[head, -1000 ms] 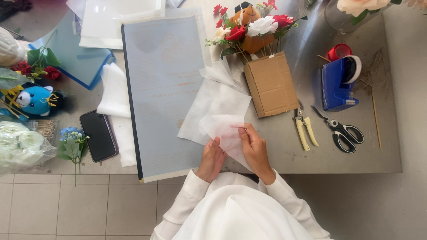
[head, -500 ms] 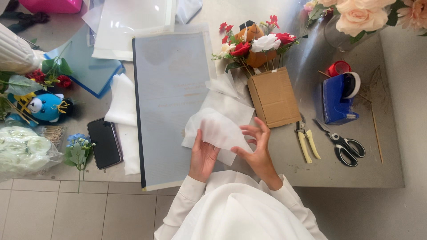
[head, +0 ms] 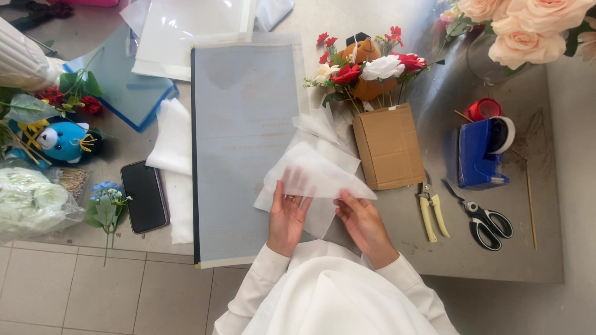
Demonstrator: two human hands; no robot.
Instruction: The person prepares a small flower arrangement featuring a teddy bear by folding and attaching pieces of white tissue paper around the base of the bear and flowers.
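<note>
My left hand (head: 287, 218) and my right hand (head: 362, 221) both hold a sheet of thin white translucent tissue paper (head: 313, 174), folded over above the table's near edge. The left fingers lie under the sheet and show through it; the right fingers pinch its lower right edge. More white tissue sheets (head: 323, 127) lie beneath it, partly over a large grey-blue mat (head: 242, 124). A small bouquet (head: 360, 65) of red and white flowers with an orange plush stands just behind, beside a brown cardboard box (head: 390, 147).
Right of the box lie yellow-handled pliers (head: 432, 211), black scissors (head: 484, 220) and a blue tape dispenser (head: 481, 152). A black phone (head: 144, 196), folded white cloth (head: 174, 155), a blue plush (head: 65, 141) and wrapped white flowers (head: 28, 201) sit at left. Peach roses (head: 528, 28) stand at the back right.
The tissue sheet has been folded over and raised slightly. My left hand has slid under it, and my right hand has moved to its lower right edge.
</note>
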